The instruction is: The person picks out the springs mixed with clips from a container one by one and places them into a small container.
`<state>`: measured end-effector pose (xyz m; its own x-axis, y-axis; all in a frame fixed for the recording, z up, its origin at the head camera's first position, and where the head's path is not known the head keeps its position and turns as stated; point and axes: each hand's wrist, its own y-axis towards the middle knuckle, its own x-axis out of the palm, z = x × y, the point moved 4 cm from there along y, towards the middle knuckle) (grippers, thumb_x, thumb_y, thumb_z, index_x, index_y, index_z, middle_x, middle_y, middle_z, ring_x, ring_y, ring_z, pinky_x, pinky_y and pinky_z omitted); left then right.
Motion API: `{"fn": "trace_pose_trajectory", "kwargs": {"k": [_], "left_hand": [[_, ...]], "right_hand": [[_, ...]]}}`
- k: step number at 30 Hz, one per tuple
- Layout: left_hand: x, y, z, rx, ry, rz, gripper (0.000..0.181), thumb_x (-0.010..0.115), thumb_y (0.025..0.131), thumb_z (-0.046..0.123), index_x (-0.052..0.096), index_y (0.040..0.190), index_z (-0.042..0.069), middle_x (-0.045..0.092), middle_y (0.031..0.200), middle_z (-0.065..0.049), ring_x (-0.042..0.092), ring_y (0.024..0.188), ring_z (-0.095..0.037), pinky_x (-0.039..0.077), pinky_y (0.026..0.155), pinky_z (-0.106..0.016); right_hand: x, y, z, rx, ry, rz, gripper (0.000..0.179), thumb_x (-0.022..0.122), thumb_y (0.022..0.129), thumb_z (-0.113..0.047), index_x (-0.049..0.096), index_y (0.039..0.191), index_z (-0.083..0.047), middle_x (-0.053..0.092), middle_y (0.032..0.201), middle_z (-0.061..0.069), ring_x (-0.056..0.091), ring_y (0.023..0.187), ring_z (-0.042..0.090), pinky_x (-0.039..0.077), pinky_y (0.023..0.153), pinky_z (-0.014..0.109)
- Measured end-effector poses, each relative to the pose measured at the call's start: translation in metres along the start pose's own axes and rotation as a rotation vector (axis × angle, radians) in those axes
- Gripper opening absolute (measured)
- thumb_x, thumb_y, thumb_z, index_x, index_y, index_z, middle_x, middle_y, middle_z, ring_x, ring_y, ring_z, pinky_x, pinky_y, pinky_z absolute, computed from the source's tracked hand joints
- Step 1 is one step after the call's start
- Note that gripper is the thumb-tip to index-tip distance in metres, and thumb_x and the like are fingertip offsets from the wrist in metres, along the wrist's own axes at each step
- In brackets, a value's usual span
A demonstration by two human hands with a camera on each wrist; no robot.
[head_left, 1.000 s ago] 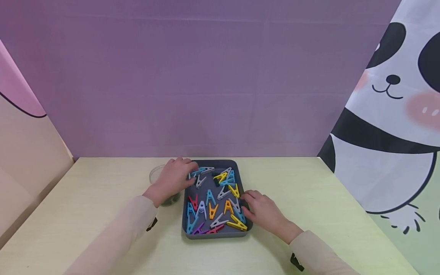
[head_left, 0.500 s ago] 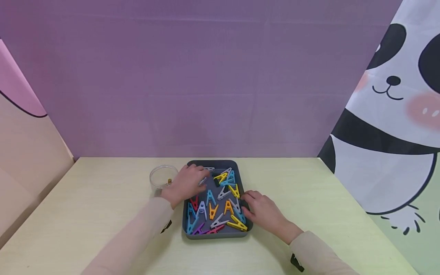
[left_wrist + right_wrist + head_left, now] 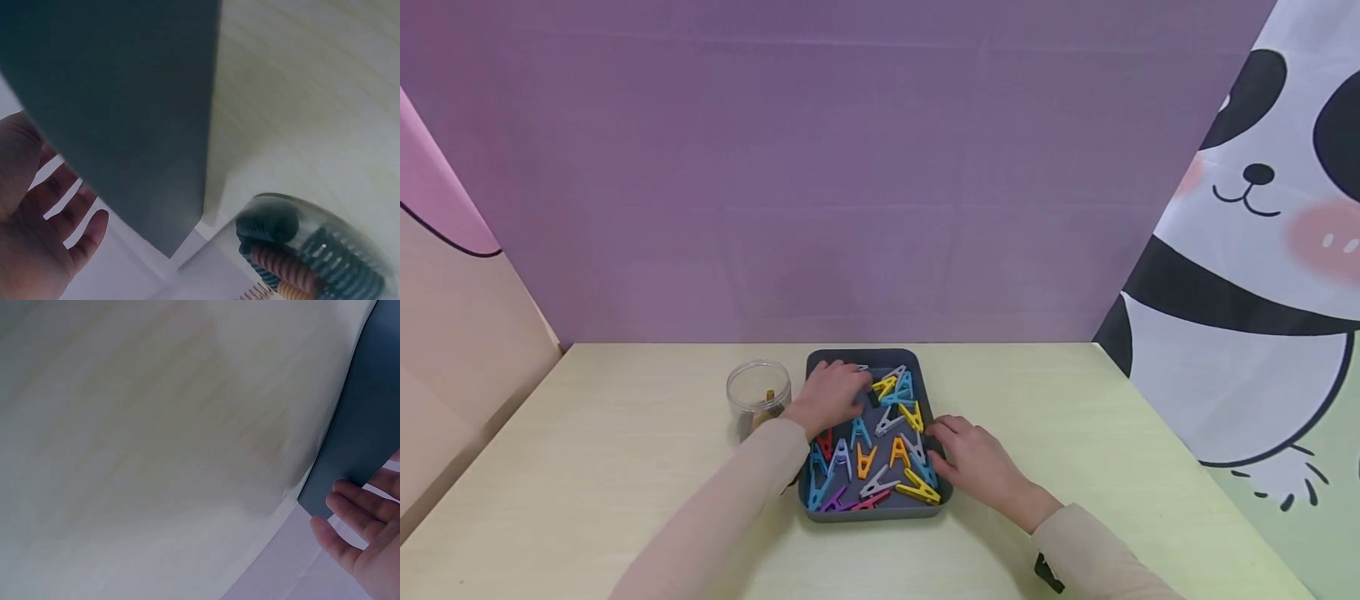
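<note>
A dark grey rectangular tray (image 3: 872, 515) sits on the table with several plastic spring clips inside, among them a yellow clip (image 3: 917, 487), an orange clip (image 3: 865, 460) and a blue clip (image 3: 858, 430). My left hand (image 3: 831, 396) reaches over the tray's upper left part, fingers spread and loosely bent, hiding the clips beneath. In the left wrist view, the tray wall covers part of that hand, and nothing shows in its grasp. My right hand (image 3: 973, 458) rests against the tray's right side; relaxed fingers (image 3: 353, 515) touch the outer wall in the right wrist view.
Left of the tray stands a clear round jar (image 3: 752, 383), partly behind the left forearm. Coloured coiled springs (image 3: 281, 269) fill it in the left wrist view. A purple backdrop (image 3: 820, 192) rises behind the pale wooden table (image 3: 647, 417), with a panda print (image 3: 1255, 250) at right.
My left hand has moved right across the tray's upper part, from the left rim toward the middle, uncovering the jar and covering clips there. My right hand stays at the tray's right side.
</note>
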<state>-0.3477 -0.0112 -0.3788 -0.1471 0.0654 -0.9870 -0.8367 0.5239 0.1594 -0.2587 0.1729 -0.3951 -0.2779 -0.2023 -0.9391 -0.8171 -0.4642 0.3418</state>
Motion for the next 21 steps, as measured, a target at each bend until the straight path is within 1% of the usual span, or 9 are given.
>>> {"fn": "trace_pose_trajectory", "kwargs": {"k": [6, 12, 17, 21], "left_hand": [[0.003, 0.008, 0.002, 0.013, 0.021, -0.033, 0.033, 0.067, 0.081, 0.030, 0.063, 0.112, 0.022, 0.064, 0.111, 0.003, 0.056, 0.099, -0.020, 0.043, 0.090, -0.039], [0.009, 0.013, 0.002, 0.041, 0.023, -0.027, 0.032, 0.067, 0.081, 0.029, 0.062, 0.112, 0.023, 0.064, 0.110, 0.003, 0.056, 0.099, -0.020, 0.043, 0.090, -0.039], [0.011, 0.015, 0.003, 0.065, 0.046, -0.021, 0.030, 0.067, 0.082, 0.029, 0.063, 0.112, 0.024, 0.064, 0.110, 0.003, 0.056, 0.100, -0.020, 0.042, 0.091, -0.039], [0.013, 0.017, 0.004, 0.073, 0.071, -0.043, 0.031, 0.066, 0.083, 0.030, 0.061, 0.113, 0.026, 0.063, 0.112, 0.003, 0.055, 0.101, -0.019, 0.042, 0.092, -0.039]], "right_hand": [[0.000, 0.001, 0.000, -0.001, -0.007, -0.003, 0.028, 0.065, 0.081, -0.023, 0.063, 0.103, -0.005, 0.062, 0.106, 0.008, 0.060, 0.093, 0.021, 0.051, 0.080, 0.036], [0.000, 0.001, 0.000, 0.006, -0.002, -0.008, 0.028, 0.066, 0.081, -0.024, 0.063, 0.103, -0.006, 0.061, 0.106, 0.007, 0.060, 0.092, 0.021, 0.051, 0.079, 0.035], [0.000, 0.000, 0.000, 0.010, 0.003, -0.010, 0.028, 0.066, 0.081, -0.023, 0.063, 0.103, -0.005, 0.061, 0.106, 0.008, 0.060, 0.093, 0.021, 0.051, 0.080, 0.035], [-0.001, 0.000, -0.001, 0.011, 0.005, -0.007, 0.028, 0.066, 0.081, -0.023, 0.063, 0.103, -0.005, 0.061, 0.106, 0.008, 0.060, 0.093, 0.021, 0.051, 0.080, 0.035]]}}
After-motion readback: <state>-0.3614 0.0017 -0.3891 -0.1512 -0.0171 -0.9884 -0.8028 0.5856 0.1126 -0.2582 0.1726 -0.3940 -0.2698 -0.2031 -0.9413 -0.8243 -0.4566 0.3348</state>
